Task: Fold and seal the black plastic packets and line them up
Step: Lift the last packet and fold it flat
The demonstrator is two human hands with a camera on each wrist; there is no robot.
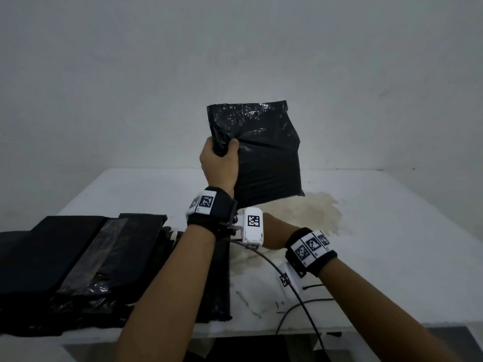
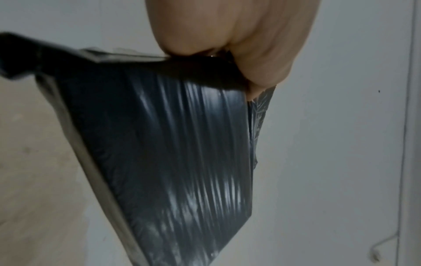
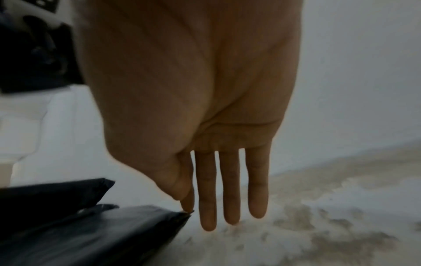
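**Left hand lifts one packet clear**

Right hand [image 3: 193, 108] low over white table [image 1: 392, 231], fingers [image 3: 207, 198] straight, slightly spread, holding nothing. Stack of black packets [image 1: 78, 262] at near left. Beyond, left hand [image 1: 219, 163] raised, fist clenched on black packet's [image 1: 264, 152] edge, packet above table
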